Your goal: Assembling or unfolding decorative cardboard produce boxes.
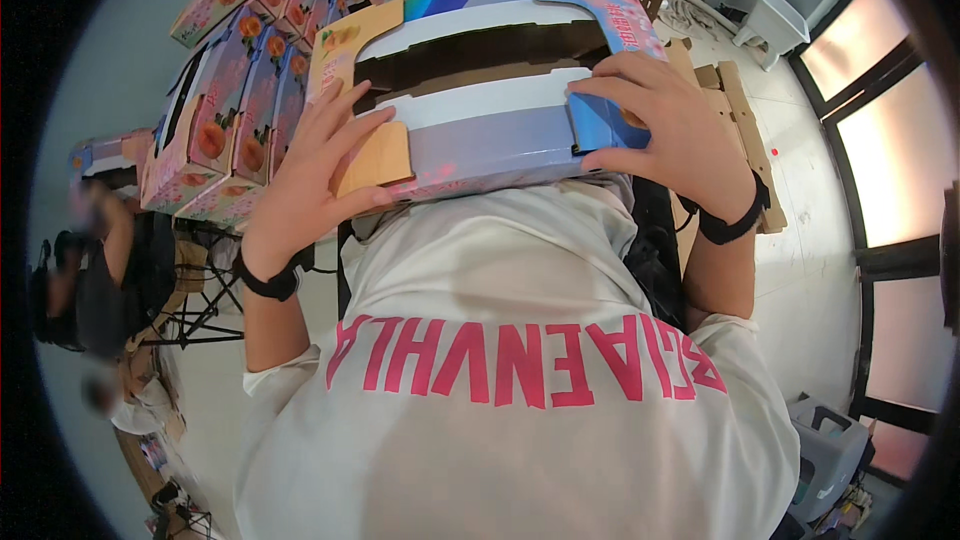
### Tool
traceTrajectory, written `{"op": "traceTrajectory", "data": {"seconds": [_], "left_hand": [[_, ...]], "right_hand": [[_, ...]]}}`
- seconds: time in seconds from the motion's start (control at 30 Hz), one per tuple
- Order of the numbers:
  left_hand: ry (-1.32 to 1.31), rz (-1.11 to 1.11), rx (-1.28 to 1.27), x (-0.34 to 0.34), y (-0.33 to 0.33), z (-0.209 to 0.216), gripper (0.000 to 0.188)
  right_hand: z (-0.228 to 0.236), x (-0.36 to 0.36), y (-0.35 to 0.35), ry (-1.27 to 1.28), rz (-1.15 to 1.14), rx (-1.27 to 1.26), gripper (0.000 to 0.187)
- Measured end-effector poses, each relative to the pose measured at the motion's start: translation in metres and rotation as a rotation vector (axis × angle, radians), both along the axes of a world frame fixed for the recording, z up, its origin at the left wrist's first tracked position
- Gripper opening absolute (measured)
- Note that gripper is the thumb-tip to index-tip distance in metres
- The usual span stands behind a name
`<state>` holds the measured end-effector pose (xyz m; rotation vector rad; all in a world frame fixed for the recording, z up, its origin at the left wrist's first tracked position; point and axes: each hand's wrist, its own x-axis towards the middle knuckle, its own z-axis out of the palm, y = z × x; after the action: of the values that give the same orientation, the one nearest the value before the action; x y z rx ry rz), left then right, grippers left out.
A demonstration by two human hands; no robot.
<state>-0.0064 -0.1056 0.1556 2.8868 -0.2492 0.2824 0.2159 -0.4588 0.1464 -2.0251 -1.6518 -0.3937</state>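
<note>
A printed cardboard box [480,138] in pastel blue, pink and orange sits right in front of my body. Through a long opening in its top shows the dark brown inside, bordered by white strips. My left hand [322,155] grips the near left corner, thumb against the front and fingers spread over the top beside an orange corner flap [385,162]. At the near right corner, my right hand [665,125] clasps the box around a blue corner flap [598,122], its thumb on the front side and its fingers on the top.
Similar fruit-printed boxes [225,130] are stacked to the left of mine. Flat brown cardboard [738,130] lies to the right. Another person [105,250] is at the far left, beside a black-legged stand [215,305]. A grey plastic case [828,450] stands at the lower right.
</note>
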Motion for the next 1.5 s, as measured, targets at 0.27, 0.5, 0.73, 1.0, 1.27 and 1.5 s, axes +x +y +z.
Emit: {"op": "traceTrajectory", "data": {"seconds": [0.27,0.5,0.73,1.0,1.27,1.5], "left_hand": [[-0.139,0.151,0.194,-0.003,-0.021,-0.02,0.078],[-0.23,0.15,0.187,-0.002,-0.02,-0.025,0.074],[-0.296,0.185,-0.012,-0.004,-0.016,-0.029,0.073],[-0.484,0.125,-0.46,-0.014,0.003,-0.029,0.074],[-0.383,0.203,-0.456,-0.014,-0.005,-0.023,0.077],[-0.881,0.607,-0.522,0.01,0.028,-0.062,0.046]], "right_hand": [[-0.012,0.009,0.003,0.101,0.018,0.062,0.066],[-0.007,0.011,0.0,0.131,0.004,0.041,0.066],[-0.001,0.008,-0.007,0.273,-0.02,0.081,0.065],[0.0,0.012,-0.011,0.311,-0.014,0.137,0.068],[0.001,0.006,-0.009,0.235,-0.058,0.012,0.074],[0.02,0.04,-0.032,0.361,0.261,-0.018,0.077]]}}
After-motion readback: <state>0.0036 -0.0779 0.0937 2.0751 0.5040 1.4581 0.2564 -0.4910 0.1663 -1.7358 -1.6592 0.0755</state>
